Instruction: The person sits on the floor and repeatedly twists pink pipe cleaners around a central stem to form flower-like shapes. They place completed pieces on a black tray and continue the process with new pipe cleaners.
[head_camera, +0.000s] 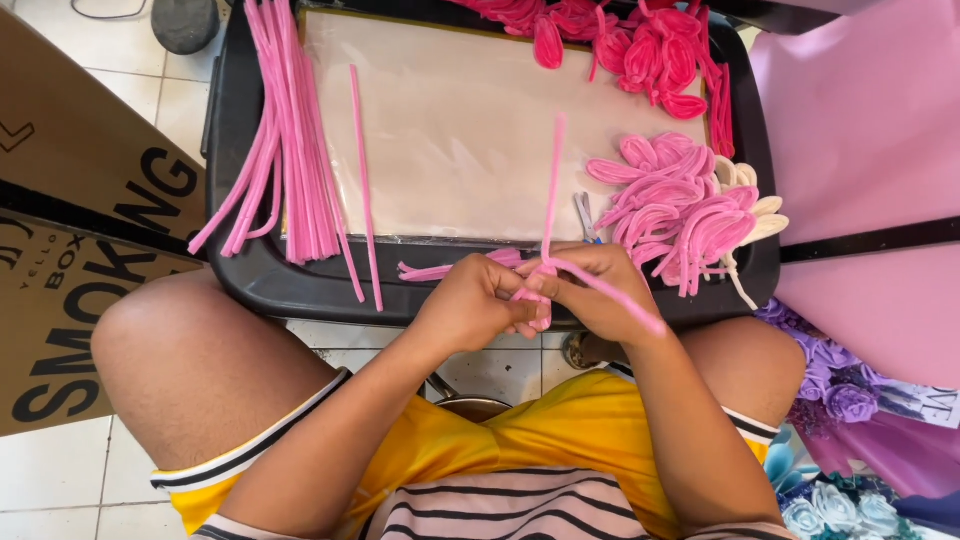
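My left hand (470, 300) and my right hand (592, 290) meet at the near edge of a black tray (290, 285). Together they pinch a light pink pipe cleaner (553, 180) bent into a loop; one end stands up over the tray and the other trails right across my right wrist. A bundle of straight pink pipe cleaners (290, 140) lies on the tray's left side. Bent light pink petal loops (670, 205) are piled on the right, darker pink petal loops (640, 45) at the far right corner.
A pale sheet (450, 120) covers the tray's middle. Small scissors (586, 215) lie near the petal pile. A brown cardboard box (70, 230) stands on the tiled floor at left. Pink fabric (860, 120) and purple and blue paper flowers (840, 400) are at right.
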